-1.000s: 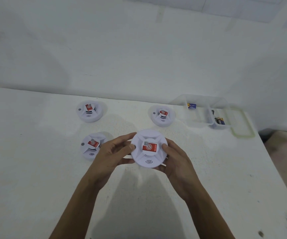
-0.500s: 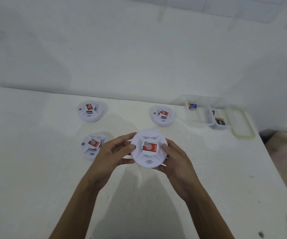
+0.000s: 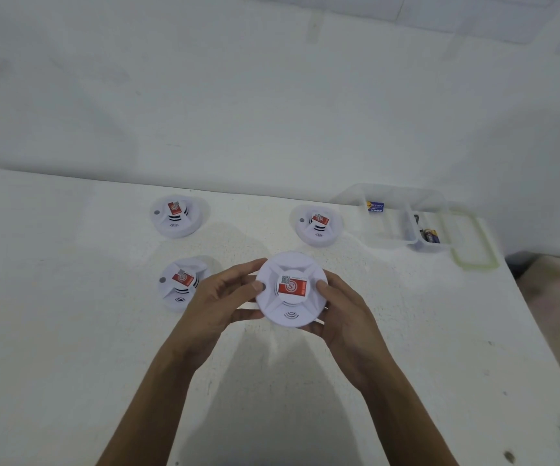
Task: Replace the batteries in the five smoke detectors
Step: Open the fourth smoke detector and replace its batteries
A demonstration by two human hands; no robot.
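While in left hand [image 3: 218,302] and right hand [image 3: 347,319] fingers [image 3: 327,286], round white smoke detector [image 3: 288,316], red-labelled.

A white table [image 3: 70,331] with a rough, speckled top fills the lower frame. Three round white plastic smoke detectors with red labels lie on it. The far-left detector [image 3: 176,216] is left of centre, the near-left detector [image 3: 181,285] below it, and the far-right detector [image 3: 319,227] right of centre. At the right edge, a clear plastic compartment box [image 3: 389,243] stands just beside a clear lid with a pale green rim [image 3: 473,263].
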